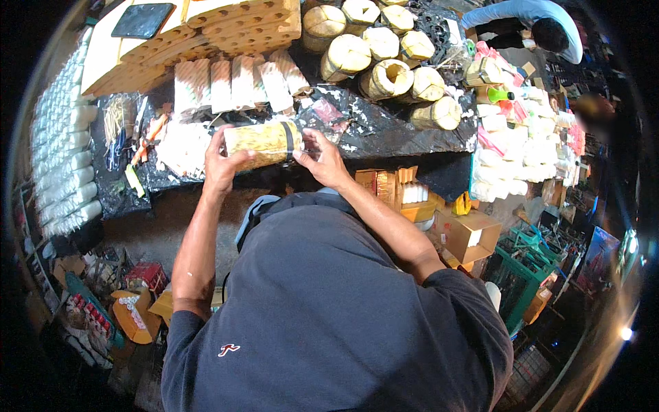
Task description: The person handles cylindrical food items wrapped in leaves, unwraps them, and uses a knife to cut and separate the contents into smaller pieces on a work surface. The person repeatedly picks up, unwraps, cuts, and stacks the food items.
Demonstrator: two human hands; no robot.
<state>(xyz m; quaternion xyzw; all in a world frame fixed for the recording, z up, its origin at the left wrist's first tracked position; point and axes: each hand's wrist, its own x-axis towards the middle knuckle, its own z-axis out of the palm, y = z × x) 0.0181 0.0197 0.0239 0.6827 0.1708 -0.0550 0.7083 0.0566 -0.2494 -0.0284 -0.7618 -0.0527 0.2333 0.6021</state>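
Between my two hands a paper-wrapped cylinder (257, 143) with a dark band near its right end lies on its side, over the front edge of the black-covered table (381, 139). My left hand (225, 160) grips its left end, thumb along the near side. At the right end, my right hand (320, 158) holds it with thumb and fingers. Beyond my hands lies a row of white paper packets (221, 86). Several similar wrapped cylinders (349, 54) stand at the back; one of them (387, 79) has an open hole in its top.
A stack of cardboard boxes (242, 26) with a dark tablet-like slab (142, 20) is at the back left. White wrapped rolls (67, 170) line the far left. White bundles and a green bottle (498, 95) lie right. Cardboard boxes (471, 234) and a green crate (520, 283) stand lower right. Another person (553, 31) bends at the upper right.
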